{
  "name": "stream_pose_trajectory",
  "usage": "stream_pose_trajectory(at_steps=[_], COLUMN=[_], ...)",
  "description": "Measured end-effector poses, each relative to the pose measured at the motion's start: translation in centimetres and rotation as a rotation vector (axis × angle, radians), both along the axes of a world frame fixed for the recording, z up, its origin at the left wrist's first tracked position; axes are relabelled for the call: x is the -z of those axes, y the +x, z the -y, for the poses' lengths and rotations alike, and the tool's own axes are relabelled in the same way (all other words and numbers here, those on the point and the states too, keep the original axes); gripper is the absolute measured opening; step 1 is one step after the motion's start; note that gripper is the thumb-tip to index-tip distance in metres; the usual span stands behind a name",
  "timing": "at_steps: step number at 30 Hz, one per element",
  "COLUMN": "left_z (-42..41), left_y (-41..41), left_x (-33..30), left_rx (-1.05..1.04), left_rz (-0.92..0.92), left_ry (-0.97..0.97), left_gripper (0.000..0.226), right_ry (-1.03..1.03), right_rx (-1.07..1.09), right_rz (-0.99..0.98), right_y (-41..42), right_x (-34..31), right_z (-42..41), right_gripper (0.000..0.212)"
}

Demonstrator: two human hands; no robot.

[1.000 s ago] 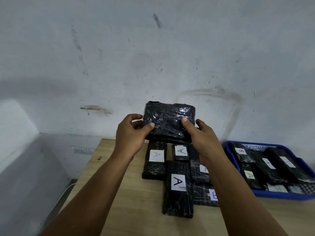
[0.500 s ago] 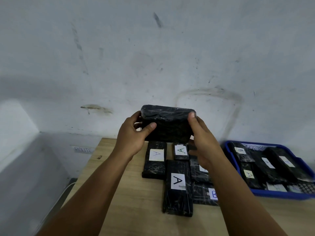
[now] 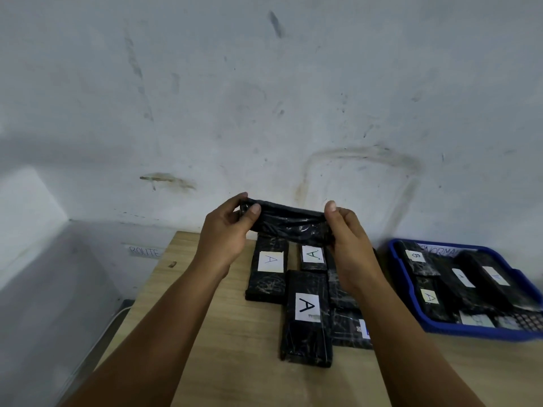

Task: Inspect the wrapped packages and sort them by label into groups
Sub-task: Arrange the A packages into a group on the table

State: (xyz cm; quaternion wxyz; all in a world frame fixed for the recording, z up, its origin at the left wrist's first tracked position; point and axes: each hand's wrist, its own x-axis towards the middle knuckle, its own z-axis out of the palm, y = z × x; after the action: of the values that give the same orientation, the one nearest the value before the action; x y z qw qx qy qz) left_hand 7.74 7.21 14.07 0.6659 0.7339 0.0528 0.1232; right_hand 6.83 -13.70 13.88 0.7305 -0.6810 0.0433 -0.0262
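Hands share the black film-wrapped flat package [image 3: 286, 223], held in the air above the far edge of the light wooden table [image 3: 235, 333]: left hand [image 3: 224, 230] clamps its 9 o'clock end, right hand [image 3: 348, 239] its 3 o'clock end. Its long axis runs 9 to 3, thin edge towards the camera, no label visible. A-labelled black packages [image 3: 305, 315] lie directly below at 6 o'clock, equally near both hands, the blue plastic tray [image 3: 470, 330] at 4 o'clock nearer the right

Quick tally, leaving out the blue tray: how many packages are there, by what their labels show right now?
A-labelled packages on the table: 3
Package with label partly hidden: 1
Package with no label showing: 1
Held package, in the grip of left hand and right hand, label unseen: 1
Total: 6
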Motion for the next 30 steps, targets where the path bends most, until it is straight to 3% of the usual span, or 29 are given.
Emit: stream_pose_trajectory(at_steps=[4,9,11,17,20,22,24,26,28,30], left_z=[-0.6,-0.4,-0.2,0.2,0.4,0.5,0.8,1.3,1.8,2.3], left_y=[-0.4,-0.4,-0.2,-0.5,-0.5,-0.4,0.0,0.3,0.5,0.6], left_x=[0.5,0.6,1.3,2.4,3.0,3.0,3.2,3.4,3.9,4.7], left_rx=[0.105,0.001,-0.064,-0.001,-0.018,-0.067,-0.119,-0.157,-0.187,-0.198], left_rz=[-0.059,-0.159,-0.139,-0.076,-0.078,-0.08,-0.084,-0.096,-0.106,-0.126], left_ry=[-0.072,-0.156,-0.13,-0.114,-0.084,-0.05,0.04,0.106,0.16,0.203], left_gripper=[0.044,0.017,0.019,0.039,0.021,0.009,0.013,0.015,0.014,0.014], right_ry=[0.025,-0.086,-0.101,-0.04,-0.054,-0.081,-0.095,-0.191,-0.484,-0.787], right_rx=[0.027,-0.134,-0.185,0.078,0.096,0.085,0.064,0.053,0.107,0.121], right_rz=[0.048,0.089,0.04,-0.141,-0.139,-0.127,-0.115,-0.107,-0.05,0.127], right_y=[-0.4,-1.0,-0.9,-0.3,-0.3,-0.5,-0.7,-0.7,-0.9,-1.3], right_x=[0.2,0.7,0.9,1.7,2.5,2.8,3.0,3.3,3.7,4.0], right_z=[0.0,0.6,0.5,0.7,1.5,1.9,2.1,2.3,2.5,2.4], right_gripper=[0.054,0.089,0.091,0.07,0.022,0.013,0.012,0.022,0.053,0.077])
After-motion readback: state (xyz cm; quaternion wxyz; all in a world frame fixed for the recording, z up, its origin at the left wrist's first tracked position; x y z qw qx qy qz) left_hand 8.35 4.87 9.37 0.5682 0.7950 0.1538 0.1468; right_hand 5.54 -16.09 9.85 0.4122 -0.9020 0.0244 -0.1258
